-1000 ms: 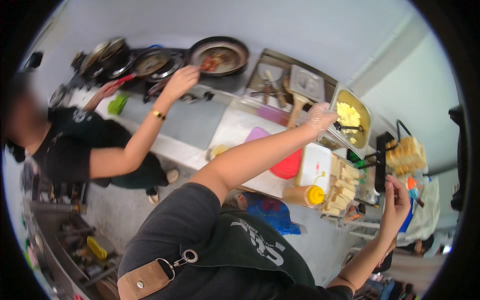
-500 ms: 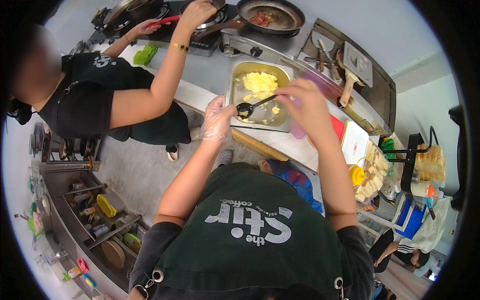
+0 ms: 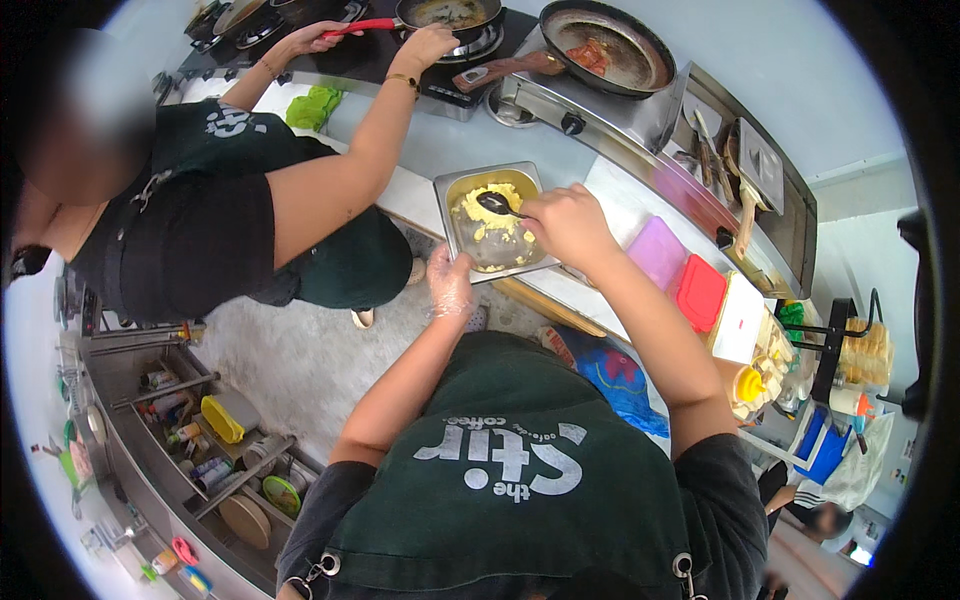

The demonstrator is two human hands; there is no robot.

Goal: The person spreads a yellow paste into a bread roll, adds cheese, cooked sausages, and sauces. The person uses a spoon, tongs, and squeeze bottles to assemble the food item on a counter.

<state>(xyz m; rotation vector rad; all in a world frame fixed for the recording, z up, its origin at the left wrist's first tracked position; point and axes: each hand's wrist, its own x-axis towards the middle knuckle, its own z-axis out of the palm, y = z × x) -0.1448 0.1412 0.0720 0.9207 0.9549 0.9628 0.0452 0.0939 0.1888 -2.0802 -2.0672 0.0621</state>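
Note:
A square-cornered steel pan (image 3: 487, 252) holds crumbly yellow mash (image 3: 503, 226) that looks like egg, spread over part of its bottom. My left hand (image 3: 450, 284), in a clear plastic glove, grips the pan's near left corner, thumb by the rim; its other fingers are partly hidden. Bare, my right hand (image 3: 570, 228) reaches over the pan's right side, closed round the handle of a black spoon (image 3: 495, 203). The spoon's bowl rests on the mash in the far part of the pan.
On my left a co-worker holds a red-handled frying pan (image 3: 447, 12) over the stove. A frying pan with reddish food (image 3: 640, 70) sits on a burner ahead. Rightward along the counter are a purple board (image 3: 656, 252), a red lid (image 3: 702, 293) and a yellow-topped bottle (image 3: 747, 384).
My left hand has gone from the spoon's bowl to the pan's corner. The spoon has moved from the near left side onto the mash. The pan now sits turned and closer to me.

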